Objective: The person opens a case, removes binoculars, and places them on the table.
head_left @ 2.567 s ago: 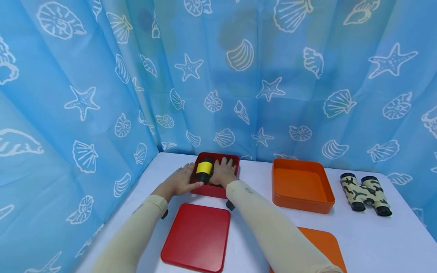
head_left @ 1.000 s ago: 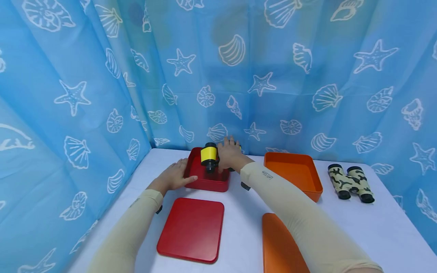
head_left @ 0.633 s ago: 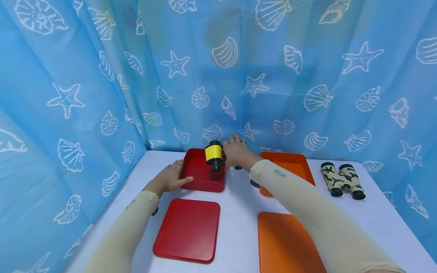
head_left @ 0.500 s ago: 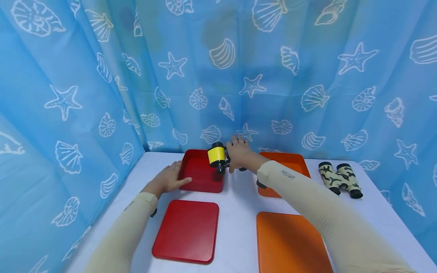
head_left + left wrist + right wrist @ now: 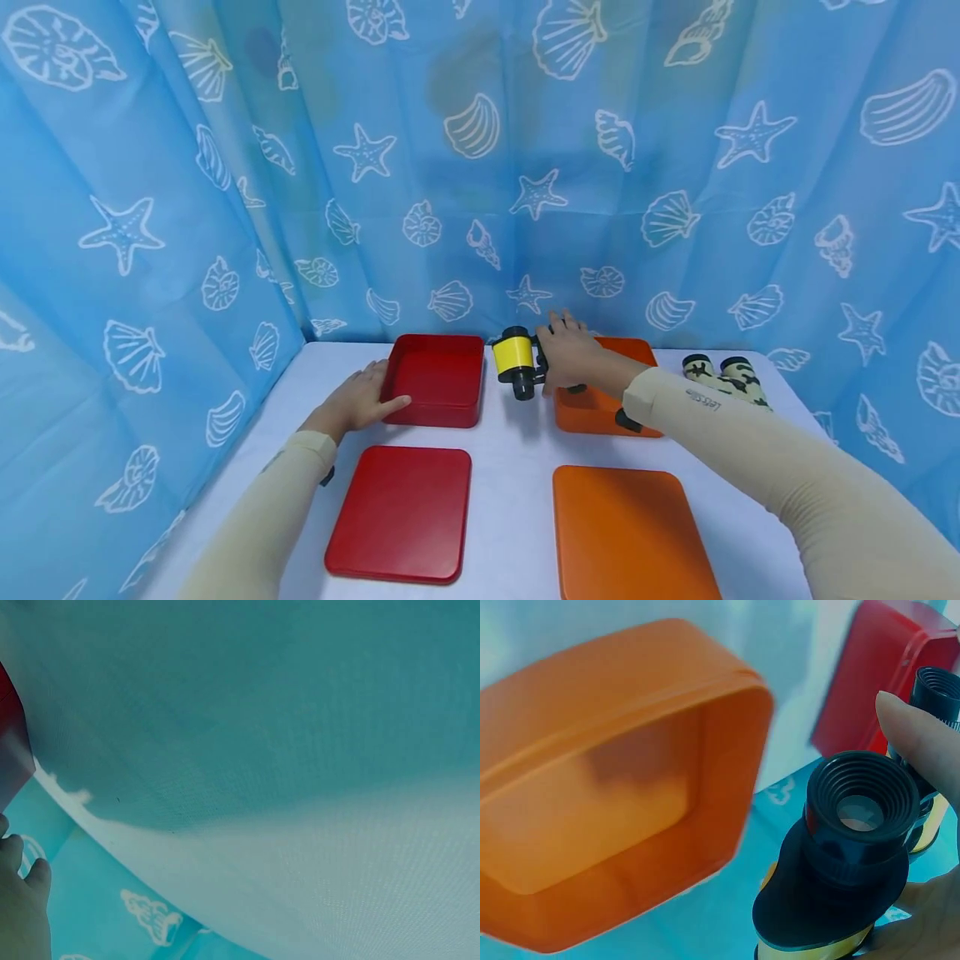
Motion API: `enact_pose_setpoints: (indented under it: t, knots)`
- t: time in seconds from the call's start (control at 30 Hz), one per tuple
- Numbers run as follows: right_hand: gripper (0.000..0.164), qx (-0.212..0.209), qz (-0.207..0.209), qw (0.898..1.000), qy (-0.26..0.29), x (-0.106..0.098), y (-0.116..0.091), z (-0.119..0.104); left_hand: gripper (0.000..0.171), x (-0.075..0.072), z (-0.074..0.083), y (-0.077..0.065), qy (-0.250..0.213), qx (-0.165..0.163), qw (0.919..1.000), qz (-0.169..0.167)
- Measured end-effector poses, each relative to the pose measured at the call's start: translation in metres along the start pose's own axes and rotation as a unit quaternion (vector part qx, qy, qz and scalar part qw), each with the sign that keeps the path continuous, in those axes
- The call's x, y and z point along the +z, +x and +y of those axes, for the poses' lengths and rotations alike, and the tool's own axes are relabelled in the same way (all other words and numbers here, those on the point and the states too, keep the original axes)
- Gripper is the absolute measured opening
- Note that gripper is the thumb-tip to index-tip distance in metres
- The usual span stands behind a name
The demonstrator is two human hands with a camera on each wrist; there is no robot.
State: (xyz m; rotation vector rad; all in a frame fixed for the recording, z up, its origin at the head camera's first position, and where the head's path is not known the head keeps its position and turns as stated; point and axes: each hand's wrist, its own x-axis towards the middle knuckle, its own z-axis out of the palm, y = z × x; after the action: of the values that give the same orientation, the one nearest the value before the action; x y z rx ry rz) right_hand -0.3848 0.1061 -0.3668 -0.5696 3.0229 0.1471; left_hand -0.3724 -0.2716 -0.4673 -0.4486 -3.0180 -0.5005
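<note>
My right hand (image 5: 581,358) grips a pair of black-and-yellow binoculars (image 5: 515,354) above the table, with the left barrel over the gap between two boxes. In the right wrist view, the thumb curls over the bridge between the black eyepieces (image 5: 862,802). The hand overlaps the orange box (image 5: 592,422) in the head view, and part of the binoculars is hidden behind it. At the left, my left hand (image 5: 352,406) rests with spread fingers against the side of the red box (image 5: 431,415), thumb along its front. Nothing lies in the red box.
A red lid (image 5: 401,512) lies in front of the red box, and an orange lid (image 5: 633,533) in front of the orange one. Camouflage binoculars (image 5: 701,368) stand at the right, partly behind the right sleeve. A blue shell-print curtain (image 5: 420,175) borders the white table (image 5: 517,500).
My right hand has lifted the black-and-yellow binoculars out of the red box and carried them right towards the orange box. The left hand stays at the red box; the head view has shifted.
</note>
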Motion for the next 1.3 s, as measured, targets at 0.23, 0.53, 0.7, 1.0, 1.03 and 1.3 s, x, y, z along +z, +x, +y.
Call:
enact_pose_setpoints:
  t: [0.23,0.53,0.7,1.0,1.03,1.3]
  knots:
    - [0.117,0.001,0.003,1.000,0.022,0.011,-0.019,0.021,0.107,0.002,-0.002,0.001,0.000,0.006,1.0000,0.004]
    - [0.108,0.000,-0.006,0.999,0.033,0.015,-0.043,0.041,0.105,0.003,0.002,-0.001,-0.002,-0.005,1.0000,0.005]
    - [0.109,0.011,-0.023,0.999,0.040,0.017,-0.055,0.054,0.104,0.001,0.003,-0.001,-0.004,-0.001,1.0000,0.005]
    - [0.107,0.010,-0.013,0.998,0.055,0.030,-0.080,0.081,0.105,0.003,0.002,-0.001,-0.005,-0.002,1.0000,-0.001]
    - [0.107,0.010,-0.011,0.999,0.052,0.031,-0.084,0.084,0.105,0.003,0.002,-0.002,-0.007,-0.002,1.0000,-0.001]
    - [0.110,0.018,-0.013,0.998,0.065,0.038,-0.108,0.100,0.104,0.003,0.001,-0.001,-0.008,0.005,0.9999,0.008]
